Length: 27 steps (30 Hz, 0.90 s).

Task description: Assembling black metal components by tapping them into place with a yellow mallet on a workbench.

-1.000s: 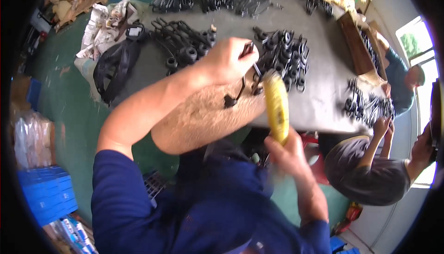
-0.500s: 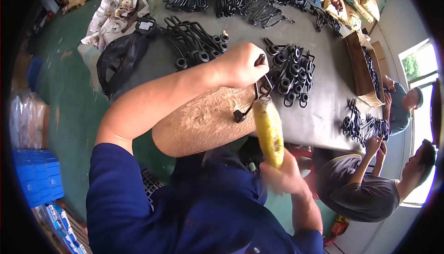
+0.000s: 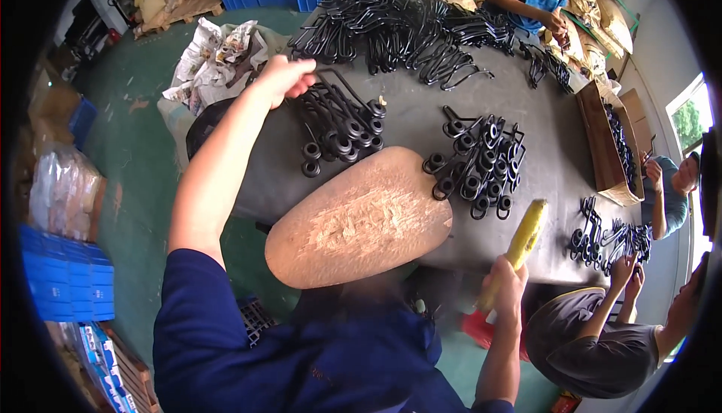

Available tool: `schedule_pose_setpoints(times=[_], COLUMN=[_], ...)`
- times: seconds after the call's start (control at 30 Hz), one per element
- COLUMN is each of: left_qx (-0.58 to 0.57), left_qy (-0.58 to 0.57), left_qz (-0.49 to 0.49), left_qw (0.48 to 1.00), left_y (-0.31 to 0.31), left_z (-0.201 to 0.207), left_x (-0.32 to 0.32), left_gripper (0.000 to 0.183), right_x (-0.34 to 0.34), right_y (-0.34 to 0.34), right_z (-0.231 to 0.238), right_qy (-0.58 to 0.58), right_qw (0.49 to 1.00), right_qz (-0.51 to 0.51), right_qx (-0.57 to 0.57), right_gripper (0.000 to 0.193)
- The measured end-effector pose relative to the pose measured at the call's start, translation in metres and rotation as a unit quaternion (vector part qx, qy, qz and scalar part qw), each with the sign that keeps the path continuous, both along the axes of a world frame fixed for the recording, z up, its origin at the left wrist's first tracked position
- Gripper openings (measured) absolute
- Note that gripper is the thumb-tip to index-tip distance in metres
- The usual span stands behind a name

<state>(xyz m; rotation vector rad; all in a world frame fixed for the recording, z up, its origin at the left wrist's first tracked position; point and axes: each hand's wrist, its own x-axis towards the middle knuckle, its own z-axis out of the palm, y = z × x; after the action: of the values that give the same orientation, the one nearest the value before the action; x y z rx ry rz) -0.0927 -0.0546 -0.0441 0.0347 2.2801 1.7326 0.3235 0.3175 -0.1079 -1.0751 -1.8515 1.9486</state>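
Note:
My left hand (image 3: 284, 82) reaches to the far left, fingers slightly apart at the ends of a pile of bent black rods with round rubber rings (image 3: 342, 123). No rod shows clearly gripped in it. In my right hand (image 3: 505, 283) is a yellow, worn, stick-shaped tool (image 3: 526, 234), held tilted up beside the table's near edge. A rounded wooden board (image 3: 361, 221) with a roughened, chipped middle lies in front of me, nothing on it. Just right of it is a second pile of ringed black rods (image 3: 485, 157).
A large heap of bent black rods (image 3: 391, 22) covers the table's (image 3: 421, 119) far side. A cardboard box (image 3: 602, 142) of black parts stands right. Co-workers (image 3: 594, 334) sit at the right and far side. Crumpled newspaper (image 3: 214, 59) lies far left; blue crates (image 3: 68, 277) stand on the floor.
My left hand has let go of the bent rod it held over the board and moved to the far-left pile. My right hand has swung the yellow tool right, off the board. The view has shifted.

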Motion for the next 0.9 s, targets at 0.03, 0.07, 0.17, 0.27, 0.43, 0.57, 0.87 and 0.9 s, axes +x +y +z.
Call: schedule_pose_setpoints(times=[0.03,0.07,0.17,0.27,0.43,0.57,0.87,0.9], left_qx=[-0.087,-0.125,-0.147,-0.309,-0.062,0.031,0.097,0.100], left_qy=[0.022,0.064,0.179,0.212,-0.093,-0.178,-0.147,-0.151], left_qz=[0.011,-0.002,-0.016,0.062,0.184,0.122,0.171,0.176], left_qw=[0.996,0.990,0.973,0.925,0.977,0.976,0.970,0.968], left_y=[0.000,-0.001,-0.012,-0.004,0.001,0.034,0.053,0.051], left_z=[-0.006,-0.008,-0.032,-0.032,-0.042,-0.019,-0.038,-0.042], left_x=[0.001,0.005,-0.010,-0.004,0.042,0.074,0.043,0.040], left_gripper=[0.016,0.019,0.024,0.058,0.097,0.084,0.031,0.029], right_x=[0.001,0.001,0.002,0.001,0.002,0.001,0.004,0.004], right_y=[0.001,0.002,0.009,0.012,0.016,0.018,0.020,0.021], right_z=[0.000,-0.001,-0.004,-0.005,-0.002,0.001,-0.008,-0.009], right_qy=[0.001,0.006,0.019,0.018,0.023,0.005,0.042,0.048], right_qw=[1.000,0.999,0.997,0.998,0.996,0.996,0.994,0.994], right_qz=[-0.001,-0.019,-0.021,0.000,0.030,0.039,0.040,0.046], right_qx=[-0.004,-0.029,-0.070,-0.068,-0.079,-0.085,-0.087,-0.089], right_gripper=[0.012,0.012,0.013,0.014,0.017,0.016,0.014,0.014])
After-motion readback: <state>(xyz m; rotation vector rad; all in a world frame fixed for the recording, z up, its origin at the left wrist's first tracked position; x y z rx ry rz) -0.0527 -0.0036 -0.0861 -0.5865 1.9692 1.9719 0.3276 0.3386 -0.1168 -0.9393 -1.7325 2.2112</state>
